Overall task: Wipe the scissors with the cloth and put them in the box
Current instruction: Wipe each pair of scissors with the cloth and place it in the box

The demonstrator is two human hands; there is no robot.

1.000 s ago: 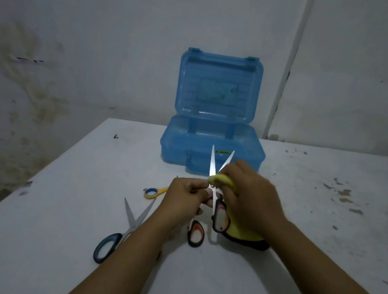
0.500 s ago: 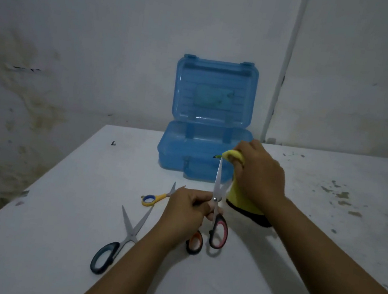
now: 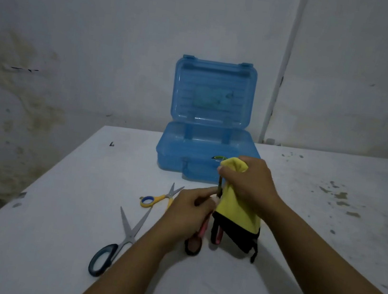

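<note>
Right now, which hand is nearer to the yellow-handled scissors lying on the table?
Left. The left hand sits just right of the yellow-handled scissors, almost touching them; the right hand is farther right, gripping the yellow cloth.

Translucent glossy plastic box (image 3: pixel 200 162), soft matt cloth (image 3: pixel 236 210), bare metal blades of grey-handled scissors (image 3: pixel 131 225)

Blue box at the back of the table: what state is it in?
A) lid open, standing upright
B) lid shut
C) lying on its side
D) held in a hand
A: the blue box sits on the table with its lid raised upright behind the base.
</note>
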